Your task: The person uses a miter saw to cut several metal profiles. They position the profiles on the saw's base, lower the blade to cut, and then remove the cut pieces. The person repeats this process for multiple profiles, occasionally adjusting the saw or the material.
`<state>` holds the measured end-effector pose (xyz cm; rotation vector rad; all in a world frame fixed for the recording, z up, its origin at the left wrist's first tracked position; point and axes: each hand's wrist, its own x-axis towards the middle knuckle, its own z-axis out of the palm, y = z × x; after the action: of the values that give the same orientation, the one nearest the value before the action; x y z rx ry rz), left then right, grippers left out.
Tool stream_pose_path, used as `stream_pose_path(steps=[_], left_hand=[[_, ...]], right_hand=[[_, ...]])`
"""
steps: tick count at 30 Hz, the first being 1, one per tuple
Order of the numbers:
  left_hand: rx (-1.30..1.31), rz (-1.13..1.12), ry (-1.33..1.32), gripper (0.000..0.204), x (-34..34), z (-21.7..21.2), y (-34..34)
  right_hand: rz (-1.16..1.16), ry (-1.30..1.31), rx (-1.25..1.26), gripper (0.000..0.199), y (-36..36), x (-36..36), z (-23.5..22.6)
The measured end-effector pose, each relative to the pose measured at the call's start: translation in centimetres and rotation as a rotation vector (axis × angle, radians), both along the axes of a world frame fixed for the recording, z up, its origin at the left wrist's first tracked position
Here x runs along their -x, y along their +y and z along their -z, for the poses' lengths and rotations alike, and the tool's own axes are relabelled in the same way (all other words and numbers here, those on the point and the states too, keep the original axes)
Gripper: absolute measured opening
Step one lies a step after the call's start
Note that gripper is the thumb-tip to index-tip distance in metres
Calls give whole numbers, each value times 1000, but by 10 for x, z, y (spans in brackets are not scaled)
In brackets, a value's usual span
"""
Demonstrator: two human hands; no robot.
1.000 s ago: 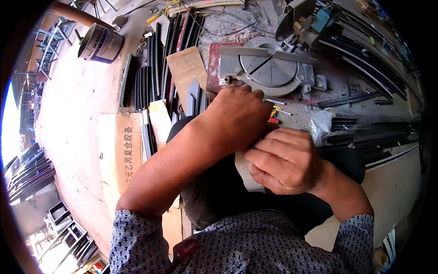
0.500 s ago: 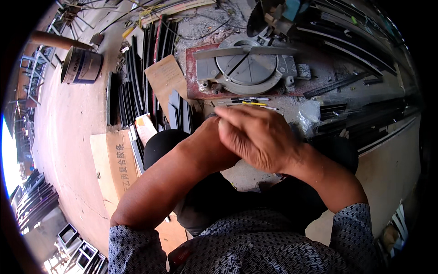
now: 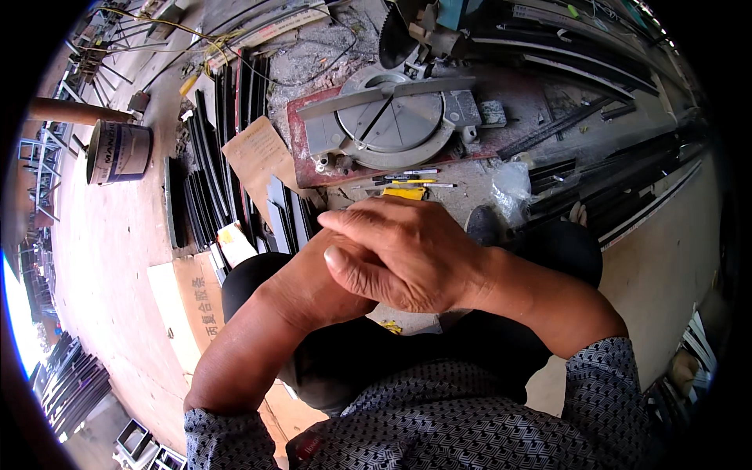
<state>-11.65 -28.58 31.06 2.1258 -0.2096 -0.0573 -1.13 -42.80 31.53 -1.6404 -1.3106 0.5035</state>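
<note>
My right hand (image 3: 415, 251) lies over my left hand (image 3: 325, 283) in the middle of the view, above my lap. Its thumb and fingers point leftward and close over the back of the left hand. The left hand's fingers are hidden beneath it, so I cannot tell whether they hold anything. Just beyond the hands, several pens (image 3: 407, 182) and a yellow piece (image 3: 405, 193) lie on the floor. A mitre saw (image 3: 388, 117) with a round grey turntable stands farther off on a red board (image 3: 301, 125).
Dark metal profiles (image 3: 207, 157) lie at left beside a brown cardboard sheet (image 3: 257, 153). A bucket (image 3: 119, 153) stands farther left. Clear plastic wrap (image 3: 511, 192) and more dark profiles (image 3: 603, 196) are at right. A cardboard box piece (image 3: 188, 301) lies by my left knee.
The clasped hands have shifted a little left and nearer to me. The view has turned slightly, so the saw sits farther left. The yellow piece beyond my hands now shows more.
</note>
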Motion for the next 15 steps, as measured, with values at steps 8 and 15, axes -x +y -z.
stream_pose_path(steps=[8,15], left_hand=[[-363,54,384,19,-3,-25,8],[-512,100,177,17,0,-24,4]], right_hand=[[-6,22,-475,28,-11,-11,-21],[-213,562,-754,49,-20,5,-36]])
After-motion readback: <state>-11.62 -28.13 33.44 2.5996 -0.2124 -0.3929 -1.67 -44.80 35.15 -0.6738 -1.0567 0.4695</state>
